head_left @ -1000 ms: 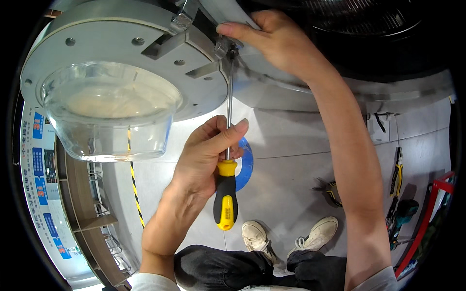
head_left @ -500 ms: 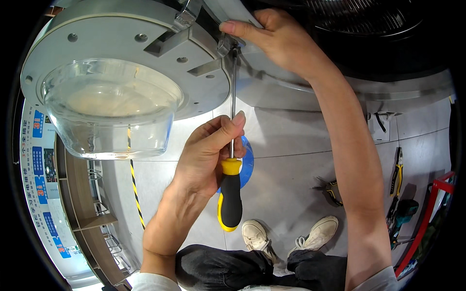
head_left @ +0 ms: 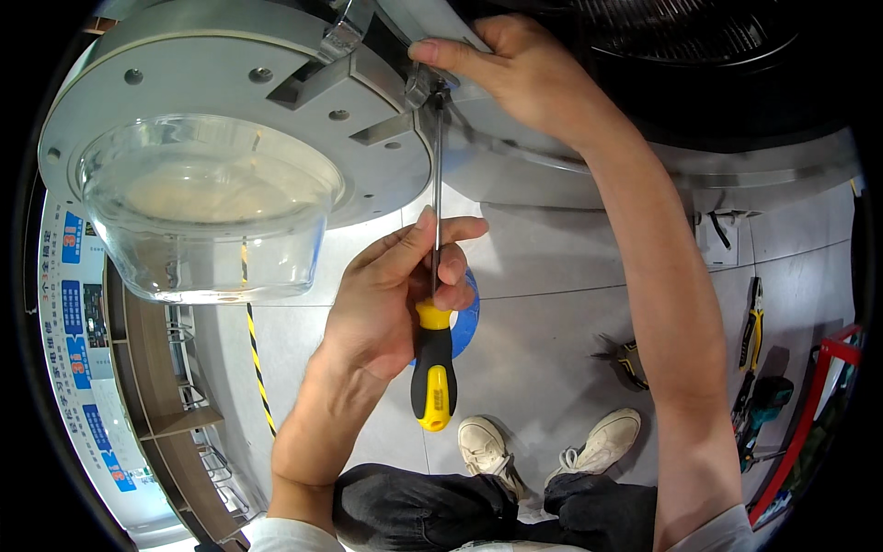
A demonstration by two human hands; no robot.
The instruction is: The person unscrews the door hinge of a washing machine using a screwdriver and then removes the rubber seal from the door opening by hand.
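For sound work with the screwdriver (head_left: 436, 368), the shaft was best kept in line with its seat beside the metal hinge (head_left: 418, 89), with even pressure along the axis during turning. The tip's seating could not be made out, so a check for full engagement was advisable — a skewed tip would likely have slipped. The left hand (head_left: 372, 308) had its grip loosely curled round the shaft just above the handle, index finger extended past it. The right hand (head_left: 543, 87) lay at the edge of the grey panel (head_left: 529, 136), thumb near the hinge; its fingers were hidden, so the closure of that grip could not be told. The screwdriver ran from below the glass-bowled door (head_left: 198, 78) up to the hinge — slim shaft bright, thick handle black with yellow collar and inlay.
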